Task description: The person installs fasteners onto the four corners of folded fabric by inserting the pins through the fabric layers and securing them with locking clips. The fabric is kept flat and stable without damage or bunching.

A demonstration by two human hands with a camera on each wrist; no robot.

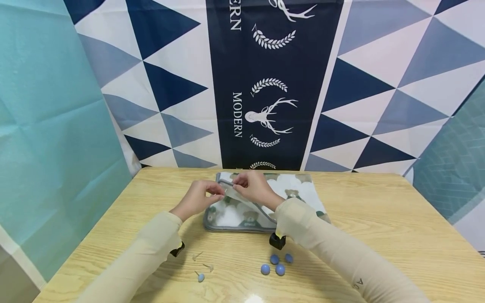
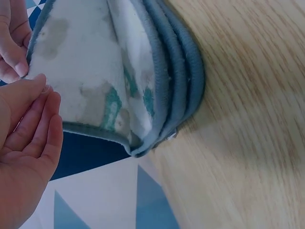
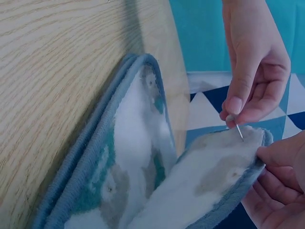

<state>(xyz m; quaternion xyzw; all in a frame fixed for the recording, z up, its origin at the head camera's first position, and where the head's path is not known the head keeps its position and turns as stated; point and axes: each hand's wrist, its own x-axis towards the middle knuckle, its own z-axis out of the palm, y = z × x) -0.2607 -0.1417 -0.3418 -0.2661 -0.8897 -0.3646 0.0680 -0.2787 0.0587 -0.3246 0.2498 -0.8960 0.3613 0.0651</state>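
White plush with a grey-blue edging makes up the folded blanket [image 1: 242,214], which lies just above the lower middle of the head frame, on the wood-grained tabletop [image 1: 379,235]. The work looks to be at an early stage: a corner has been raised and a pin brought to it, while fastening it there seems left to do. Three more pins [image 1: 201,277] lie loose at the lower left of centre, one blue-headed and two pale, and four blue caps [image 1: 280,269] sit in a cluster to their right, all apparently unused. The person's left grip [image 1: 201,195] pinches the pale head of the pin [image 3: 237,127] between thumb and fingers; its right grip [image 1: 255,189] holds the edge of the lifted corner. Whether the tip has pierced the plush or only rests against it is hard to tell from the dim right wrist view. The blanket looks soft and thick, printed with brown bears, white cloud shapes and green patches, its layers stacked at the rounded edges and its raised flap tilted up between the two grips
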